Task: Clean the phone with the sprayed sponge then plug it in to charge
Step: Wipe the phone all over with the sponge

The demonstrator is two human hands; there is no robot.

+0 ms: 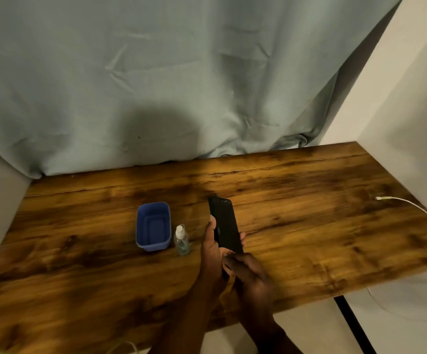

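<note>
Phone (224,224): black, held above the wooden desk (309,226), tilted with its far end raised, near the middle of the desk.
Left hand (211,247): grip closed around the phone's lower half, thumb on the left edge, fingertips showing past the right edge.
Right hand (248,274): at the phone's near end, fingers curled; whether its grip holds anything I cannot tell, and no sponge can be made out.
Spray bottle (181,240): small, clear, white-capped, upright just left of the left hand.
Blue tub (153,226): open, rectangular, just beside the bottle on its left.
Charging cable (396,200): white, plug end lying on the desk's far right, well apart from the phone.
Backdrop: grey-green cloth (156,85) hanging behind the desk.
</note>
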